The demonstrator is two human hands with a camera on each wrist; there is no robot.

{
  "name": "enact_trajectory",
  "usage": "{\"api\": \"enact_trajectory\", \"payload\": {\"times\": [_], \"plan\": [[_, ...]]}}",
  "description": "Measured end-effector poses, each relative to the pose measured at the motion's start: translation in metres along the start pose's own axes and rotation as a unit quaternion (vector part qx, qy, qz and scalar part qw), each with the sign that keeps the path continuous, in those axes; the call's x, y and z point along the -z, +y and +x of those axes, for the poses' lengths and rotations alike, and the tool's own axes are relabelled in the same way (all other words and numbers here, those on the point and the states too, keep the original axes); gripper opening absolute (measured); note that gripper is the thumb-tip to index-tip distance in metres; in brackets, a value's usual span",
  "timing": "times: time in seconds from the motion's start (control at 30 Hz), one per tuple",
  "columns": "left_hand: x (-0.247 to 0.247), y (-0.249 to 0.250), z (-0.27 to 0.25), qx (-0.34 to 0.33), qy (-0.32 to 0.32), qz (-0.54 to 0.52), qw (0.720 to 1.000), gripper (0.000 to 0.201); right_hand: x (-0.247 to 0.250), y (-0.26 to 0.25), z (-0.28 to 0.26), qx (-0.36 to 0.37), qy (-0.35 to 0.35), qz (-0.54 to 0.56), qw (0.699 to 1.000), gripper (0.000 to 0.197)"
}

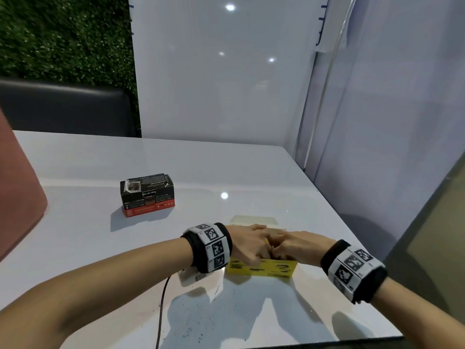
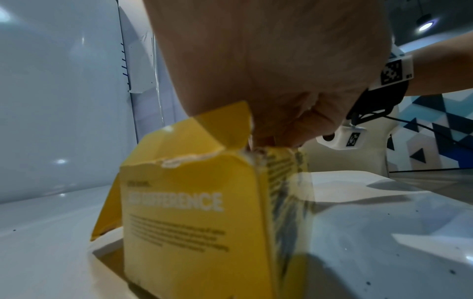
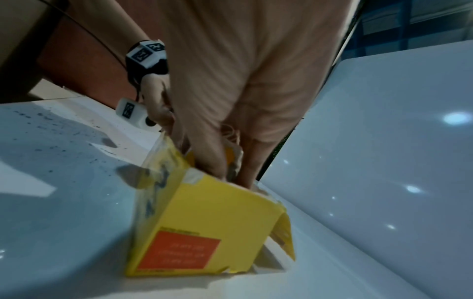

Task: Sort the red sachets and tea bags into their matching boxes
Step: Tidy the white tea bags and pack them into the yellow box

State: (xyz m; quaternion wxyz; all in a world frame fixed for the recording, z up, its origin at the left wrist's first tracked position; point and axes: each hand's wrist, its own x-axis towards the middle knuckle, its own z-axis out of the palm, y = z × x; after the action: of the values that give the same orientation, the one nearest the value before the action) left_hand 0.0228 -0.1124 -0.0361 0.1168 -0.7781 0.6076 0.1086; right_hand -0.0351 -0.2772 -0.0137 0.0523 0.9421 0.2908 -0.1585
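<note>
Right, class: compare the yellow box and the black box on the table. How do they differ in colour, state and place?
The yellow box is open, its flaps folded out, while the black box, with a red band along its base, looks closed. Both hands, left hand and right hand, reach into the yellow box; nothing touches the black box. The yellow box sits near the person, the black box farther off to the left. Both stand on the white table.

Dim overhead lamps glare off the glossy table [image 1: 226, 172]; wrist views blurred.

Open yellow box [image 1: 261, 269]; black box [image 1: 147, 193] apparently closed.
</note>
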Motion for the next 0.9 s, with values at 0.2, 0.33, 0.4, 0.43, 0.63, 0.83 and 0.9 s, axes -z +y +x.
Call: {"api": "enact_trajectory", "payload": {"times": [0.2, 0.33, 0.4, 0.43, 0.63, 0.83, 0.9], "plan": [[0.005, 0.005, -0.007, 0.026, -0.013, -0.001, 1.000, 0.060, -0.002, -0.006, 0.002, 0.009, -0.021, -0.011, 1.000, 0.030], [0.002, 0.007, -0.014, 0.045, -0.016, -0.031, 0.998, 0.064, 0.004, -0.005, -0.006, -0.009, 0.005, 0.050, 0.999, 0.042], [-0.002, 0.010, -0.017, 0.057, -0.011, -0.035, 0.998, 0.061, 0.001, -0.009, -0.010, -0.016, 0.012, 0.044, 0.999, 0.039], [-0.005, 0.013, -0.019, 0.066, -0.010, -0.027, 0.997, 0.055, -0.003, -0.013, -0.011, -0.016, 0.018, 0.038, 0.999, 0.037], [-0.034, 0.013, -0.029, 0.123, -0.003, -0.024, 0.992, 0.049, -0.021, -0.023, -0.004, -0.021, 0.075, 0.015, 0.997, 0.050], [-0.041, 0.016, -0.082, 0.177, -0.023, -0.050, 0.983, 0.046, -0.010, -0.052, 0.012, 0.000, 0.093, 0.114, 0.989, 0.073], [-0.045, 0.014, -0.101, 0.199, -0.028, -0.038, 0.979, 0.047, -0.001, -0.047, 0.030, -0.066, 0.189, 0.233, 0.952, 0.063]]}}
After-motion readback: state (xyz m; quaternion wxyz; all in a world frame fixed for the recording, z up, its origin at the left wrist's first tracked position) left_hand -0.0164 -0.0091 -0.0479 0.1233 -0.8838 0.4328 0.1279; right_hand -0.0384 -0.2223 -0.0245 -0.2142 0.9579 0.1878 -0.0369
